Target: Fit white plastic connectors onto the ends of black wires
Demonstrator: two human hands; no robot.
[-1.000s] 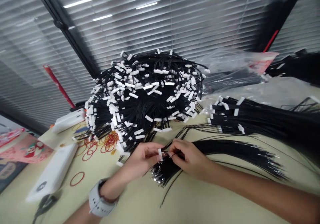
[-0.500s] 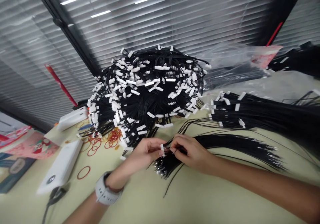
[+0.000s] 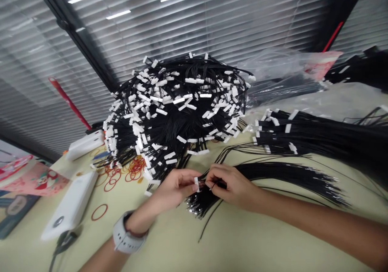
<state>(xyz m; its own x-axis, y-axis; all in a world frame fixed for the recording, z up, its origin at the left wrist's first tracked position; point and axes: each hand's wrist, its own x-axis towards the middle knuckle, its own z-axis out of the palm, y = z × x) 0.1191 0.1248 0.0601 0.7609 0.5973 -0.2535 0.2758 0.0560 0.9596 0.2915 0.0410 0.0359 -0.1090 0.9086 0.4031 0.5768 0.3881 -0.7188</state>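
Note:
Between the thumb and fingers of my left hand is a small white connector housing, held upright. My right hand pinches a thin black wire close to the connector's right side. Whether the wire's tip sits inside the housing I cannot make out. Beneath both hands lies a bundle of loose black wires, its shiny metal terminals showing at the left end. One single wire hangs off the bundle toward me. Behind my hands rises a big heap of black wires with white connectors.
Another connector-ended wire bundle lies at right, near clear plastic bags. Red rubber bands are scattered at left. A white box-shaped device with a cable and a pink patterned container stand further left.
The view has shifted slightly, moving the left-hand items a little left. Both hands keep nearly the same pose, with the right fingers still at the wire beside the connector.

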